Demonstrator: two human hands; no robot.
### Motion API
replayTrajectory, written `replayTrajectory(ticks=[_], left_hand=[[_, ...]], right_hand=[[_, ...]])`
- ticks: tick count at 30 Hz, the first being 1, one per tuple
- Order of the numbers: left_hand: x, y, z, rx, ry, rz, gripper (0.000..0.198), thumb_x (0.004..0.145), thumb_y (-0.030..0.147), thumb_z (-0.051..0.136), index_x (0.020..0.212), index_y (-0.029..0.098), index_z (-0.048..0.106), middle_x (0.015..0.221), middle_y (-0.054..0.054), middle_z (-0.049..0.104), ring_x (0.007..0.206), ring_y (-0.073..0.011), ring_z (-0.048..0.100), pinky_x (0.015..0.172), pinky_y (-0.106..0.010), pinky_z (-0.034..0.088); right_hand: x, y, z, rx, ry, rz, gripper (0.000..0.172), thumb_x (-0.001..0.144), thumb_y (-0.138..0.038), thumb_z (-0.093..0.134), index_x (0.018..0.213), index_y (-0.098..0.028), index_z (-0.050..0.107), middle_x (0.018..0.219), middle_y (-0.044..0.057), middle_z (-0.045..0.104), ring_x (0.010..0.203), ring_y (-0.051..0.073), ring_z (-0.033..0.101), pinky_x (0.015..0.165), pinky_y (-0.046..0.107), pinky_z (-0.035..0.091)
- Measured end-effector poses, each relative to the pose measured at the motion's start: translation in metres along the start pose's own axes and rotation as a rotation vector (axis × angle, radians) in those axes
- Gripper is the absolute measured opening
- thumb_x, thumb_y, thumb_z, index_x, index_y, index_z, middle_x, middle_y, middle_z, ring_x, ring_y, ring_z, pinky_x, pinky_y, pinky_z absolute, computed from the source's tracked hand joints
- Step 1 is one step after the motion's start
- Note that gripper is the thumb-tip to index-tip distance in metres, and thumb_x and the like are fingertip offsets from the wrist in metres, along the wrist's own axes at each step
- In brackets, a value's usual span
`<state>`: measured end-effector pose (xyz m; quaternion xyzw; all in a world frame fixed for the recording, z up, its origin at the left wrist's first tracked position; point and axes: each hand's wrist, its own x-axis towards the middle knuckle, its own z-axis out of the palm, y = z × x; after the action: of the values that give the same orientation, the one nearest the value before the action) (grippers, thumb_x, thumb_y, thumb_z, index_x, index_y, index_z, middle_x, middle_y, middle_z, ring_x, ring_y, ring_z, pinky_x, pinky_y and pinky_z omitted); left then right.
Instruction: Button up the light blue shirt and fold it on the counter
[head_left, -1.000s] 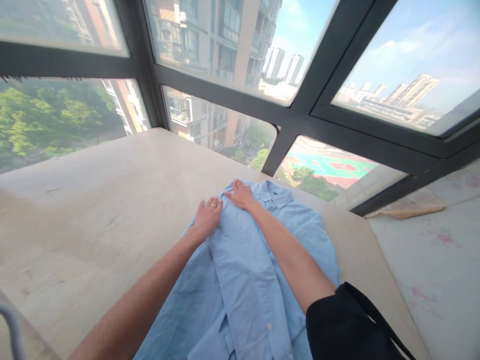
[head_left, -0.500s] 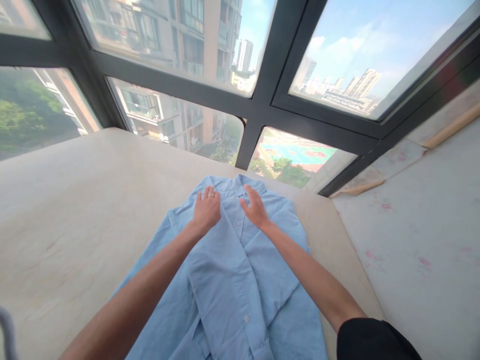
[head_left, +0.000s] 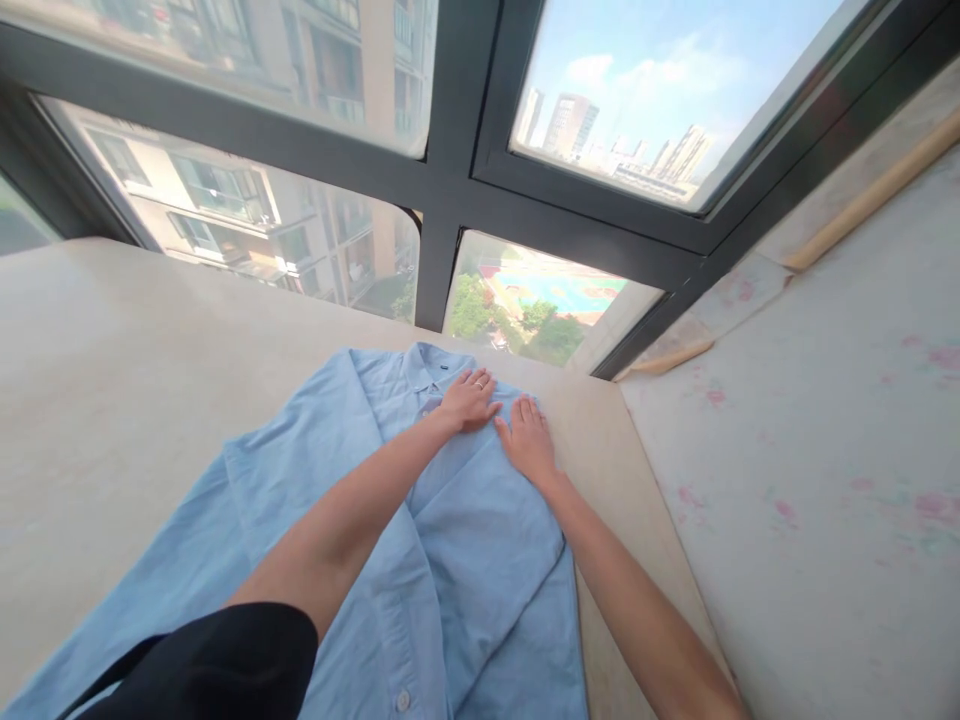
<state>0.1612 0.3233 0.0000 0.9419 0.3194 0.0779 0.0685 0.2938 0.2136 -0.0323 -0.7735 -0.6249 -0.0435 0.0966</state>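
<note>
A light blue button-up shirt [head_left: 315,480] lies spread on a pale stone window ledge [head_left: 112,360], its collar toward the glass. My left hand [head_left: 466,400], a ring on one finger, rests flat and open on the shirt just below the collar. Beside it my right hand [head_left: 529,440] also lies flat with fingers out, pressing the shirt's right shoulder near the ledge's edge. The two hands almost touch. Part of the shirt front is folded over along the button placket.
Large windows with a dark frame [head_left: 442,190] rise behind the ledge. To the right lies a pale floral mattress [head_left: 810,440]. My black sleeve [head_left: 210,660] shows at the bottom left.
Both hands have slid to the right across the shirt's upper part, toward its right shoulder. The view has swung right, so the shirt's left side now shows more.
</note>
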Motion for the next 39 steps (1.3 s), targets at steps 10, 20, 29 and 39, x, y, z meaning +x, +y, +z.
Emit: replayTrajectory(ticks=[10, 20, 29, 39], left_hand=[[0.014, -0.006, 0.004, -0.039, -0.031, -0.122, 0.068, 0.096, 0.058, 0.027, 0.151, 0.018, 0.032, 0.159, -0.008, 0.030, 0.151, -0.0266, 0.013, 0.120, -0.054, 0.009], [-0.005, -0.012, 0.002, -0.043, 0.072, -0.056, 0.058, 0.100, 0.044, 0.026, 0.144, 0.011, 0.044, 0.158, -0.012, 0.033, 0.149, -0.0219, 0.019, 0.122, -0.040, 0.012], [-0.074, 0.046, -0.009, -0.039, 0.009, -0.275, 0.061, 0.100, 0.050, 0.025, 0.143, 0.010, 0.044, 0.151, -0.018, 0.042, 0.146, -0.0286, 0.028, 0.118, -0.048, 0.023], [-0.196, 0.137, -0.007, -0.019, 0.029, -0.197, 0.060, 0.096, 0.043, 0.040, 0.147, 0.010, 0.039, 0.154, -0.019, 0.037, 0.148, -0.0304, 0.024, 0.120, -0.050, 0.021]], right_hand=[[-0.005, 0.003, 0.001, 0.045, 0.023, 0.063, 0.076, 0.098, -0.055, 0.033, 0.148, 0.002, 0.032, 0.155, 0.029, 0.028, 0.145, 0.037, 0.026, 0.115, 0.052, 0.024], [-0.002, 0.003, 0.001, 0.057, 0.005, 0.084, 0.079, 0.097, -0.057, 0.034, 0.147, 0.003, 0.031, 0.155, 0.030, 0.027, 0.144, 0.037, 0.026, 0.116, 0.051, 0.019], [0.000, 0.000, -0.008, 0.039, -0.062, 0.098, 0.077, 0.097, -0.053, 0.037, 0.147, 0.005, 0.030, 0.156, 0.030, 0.025, 0.145, 0.036, 0.025, 0.116, 0.050, 0.019], [-0.023, -0.044, -0.038, -0.053, 0.091, -0.035, 0.063, 0.094, -0.032, 0.044, 0.141, 0.010, 0.038, 0.151, 0.033, 0.033, 0.142, 0.038, 0.030, 0.117, 0.056, 0.013]])
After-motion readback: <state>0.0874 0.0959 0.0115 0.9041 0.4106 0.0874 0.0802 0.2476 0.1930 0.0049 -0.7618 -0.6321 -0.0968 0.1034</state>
